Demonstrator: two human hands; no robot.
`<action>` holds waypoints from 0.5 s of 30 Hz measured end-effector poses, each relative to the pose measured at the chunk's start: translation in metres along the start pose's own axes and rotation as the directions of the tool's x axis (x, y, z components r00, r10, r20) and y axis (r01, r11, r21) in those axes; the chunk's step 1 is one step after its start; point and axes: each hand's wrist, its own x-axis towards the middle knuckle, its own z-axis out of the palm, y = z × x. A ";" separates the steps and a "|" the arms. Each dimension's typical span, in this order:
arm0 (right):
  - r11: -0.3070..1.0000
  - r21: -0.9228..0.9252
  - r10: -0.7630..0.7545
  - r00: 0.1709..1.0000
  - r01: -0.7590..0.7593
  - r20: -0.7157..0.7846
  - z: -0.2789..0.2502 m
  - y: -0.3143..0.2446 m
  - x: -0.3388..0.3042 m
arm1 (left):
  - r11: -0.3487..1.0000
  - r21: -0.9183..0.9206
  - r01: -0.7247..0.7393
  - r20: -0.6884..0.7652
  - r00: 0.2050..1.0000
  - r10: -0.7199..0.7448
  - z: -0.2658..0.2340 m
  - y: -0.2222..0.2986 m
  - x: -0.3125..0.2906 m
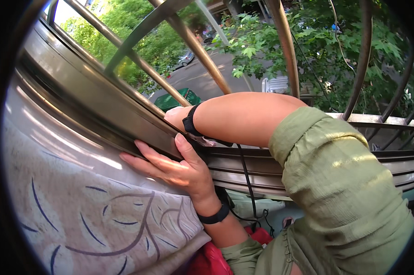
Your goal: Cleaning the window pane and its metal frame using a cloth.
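The fingers of my left hand [172,167] lie stretched out along the inner face of a brown metal window sash [97,85], its thumb raised against the sash's end edge. My right arm reaches across the open window. At its end, my right hand [175,115] is on the outer side of the sash, close to its edge. Its fingers are hidden there, so what they touch does not show. Each wrist wears a black band [214,214]. Below the sash runs the grooved metal window track [248,176].
Metal security bars [287,50] stand outside the window, with leafy branches [257,41] and a street beyond. A black cable [246,172] hangs over the track. Patterned light fabric [110,220] covers the lower left. Something red [211,261] is at the bottom.
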 end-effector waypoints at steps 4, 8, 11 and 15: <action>0.982 -0.138 0.133 0.991 -0.129 0.015 0.001 -0.003 -0.007 | 0.999 -0.028 0.021 0.015 1.000 -0.021 0.003 0.001 0.000; 0.961 -0.189 0.206 0.978 -0.201 0.008 0.001 -0.002 -0.009 | 0.999 -0.025 0.030 0.015 0.999 -0.029 0.002 0.001 0.000; 0.951 -0.202 0.236 0.972 -0.233 -0.009 -0.001 -0.002 -0.005 | 1.000 0.021 0.017 0.027 0.999 -0.018 0.000 0.004 0.001; 0.934 -0.214 0.278 0.958 -0.287 -0.069 0.003 -0.005 0.002 | 0.999 -0.030 0.033 0.023 0.999 -0.033 0.002 0.005 0.001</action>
